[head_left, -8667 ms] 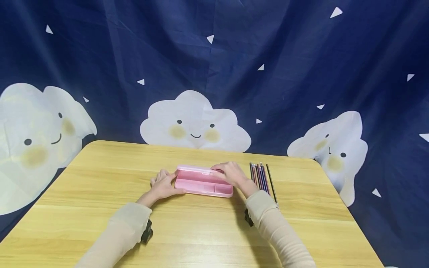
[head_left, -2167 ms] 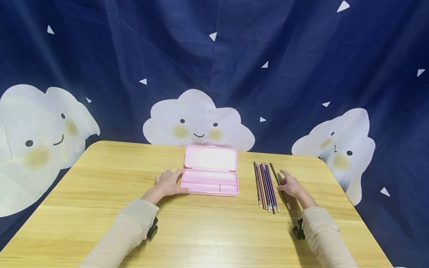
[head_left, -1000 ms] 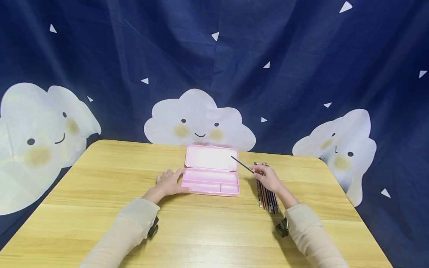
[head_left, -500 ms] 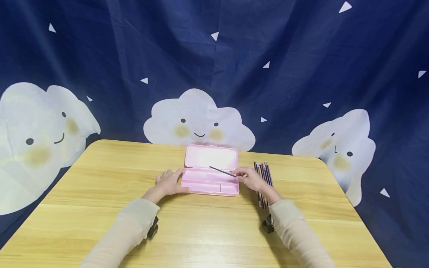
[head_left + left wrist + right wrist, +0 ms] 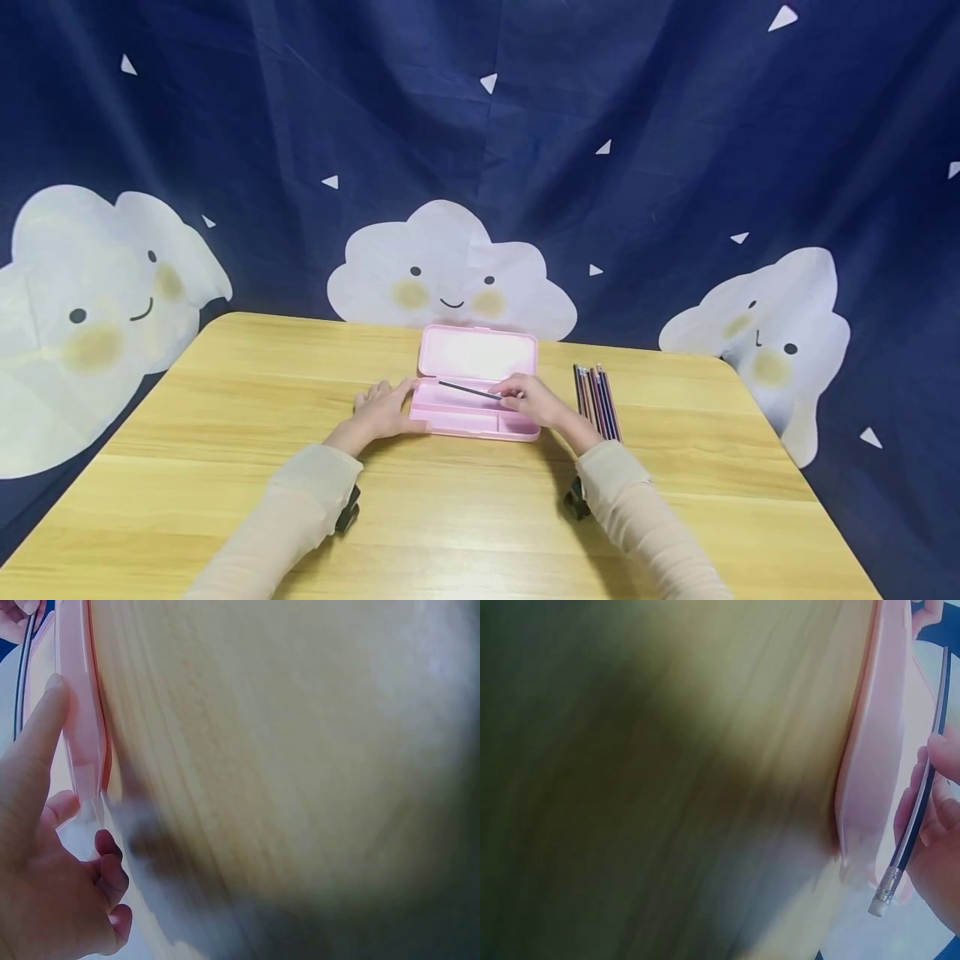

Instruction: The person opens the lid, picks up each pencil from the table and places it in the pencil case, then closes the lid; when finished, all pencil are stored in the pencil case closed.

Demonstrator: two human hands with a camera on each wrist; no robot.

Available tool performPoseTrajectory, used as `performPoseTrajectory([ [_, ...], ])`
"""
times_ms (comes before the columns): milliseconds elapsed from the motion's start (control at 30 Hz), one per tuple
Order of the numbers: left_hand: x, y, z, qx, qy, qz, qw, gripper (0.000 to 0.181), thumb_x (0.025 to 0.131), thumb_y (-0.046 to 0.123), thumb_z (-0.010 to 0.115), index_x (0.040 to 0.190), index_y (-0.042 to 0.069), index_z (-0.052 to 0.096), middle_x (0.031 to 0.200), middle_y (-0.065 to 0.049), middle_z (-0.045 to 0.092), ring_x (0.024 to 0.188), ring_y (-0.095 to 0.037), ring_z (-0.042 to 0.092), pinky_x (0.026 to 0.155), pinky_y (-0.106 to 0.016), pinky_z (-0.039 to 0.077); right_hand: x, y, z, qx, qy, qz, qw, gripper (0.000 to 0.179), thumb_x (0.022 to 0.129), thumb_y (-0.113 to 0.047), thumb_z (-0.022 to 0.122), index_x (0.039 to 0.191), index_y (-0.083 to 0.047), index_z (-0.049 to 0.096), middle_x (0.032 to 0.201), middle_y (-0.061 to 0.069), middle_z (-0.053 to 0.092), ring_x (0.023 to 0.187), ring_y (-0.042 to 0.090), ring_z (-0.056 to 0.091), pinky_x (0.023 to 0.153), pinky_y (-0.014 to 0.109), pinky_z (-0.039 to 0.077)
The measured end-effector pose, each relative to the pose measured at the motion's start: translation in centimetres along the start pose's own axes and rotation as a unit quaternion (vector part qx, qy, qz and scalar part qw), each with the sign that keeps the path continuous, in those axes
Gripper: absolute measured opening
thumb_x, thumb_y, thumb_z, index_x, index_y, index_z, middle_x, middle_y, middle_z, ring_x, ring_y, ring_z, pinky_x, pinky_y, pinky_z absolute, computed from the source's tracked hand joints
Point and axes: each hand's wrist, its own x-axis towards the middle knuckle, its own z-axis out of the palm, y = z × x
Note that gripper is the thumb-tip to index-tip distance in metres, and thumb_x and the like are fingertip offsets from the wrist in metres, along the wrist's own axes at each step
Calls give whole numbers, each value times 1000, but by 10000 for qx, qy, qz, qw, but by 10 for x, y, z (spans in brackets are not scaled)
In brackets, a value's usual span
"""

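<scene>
A pink pencil case lies open on the table, its lid folded back. My left hand holds the case's left end, thumb along the front wall in the left wrist view. My right hand pinches a dark striped pencil over the long rear compartment, the pencil's tip pointing left. In the right wrist view, the pencil's white eraser and metal band stick out beyond the fingers. Whether the pencil touches the case floor, I cannot tell. No other pencil shows in the case.
Several pencils lie side by side to the right of the case, partly hidden by my right forearm. The wooden table ends in front of a dark blue cloud-print curtain.
The right hand has taken the separate pencil at the right of the pile and carried it left to the case. Earlier the lid was raised; now it lies back. The left hand stays at the case.
</scene>
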Motion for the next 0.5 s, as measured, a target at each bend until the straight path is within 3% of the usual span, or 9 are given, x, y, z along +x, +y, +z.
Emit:
performPoseTrajectory([
  [500,0,1,0,-33,-5,6,10000,86,64,56,73,136,22,39,100,-15,47,92,-29,41,72,-39,27,14,-10,16,-179,-20,27,9998,21,80,9,58,99,7,66,78,11,59,74,15,53,68,21,47],
])
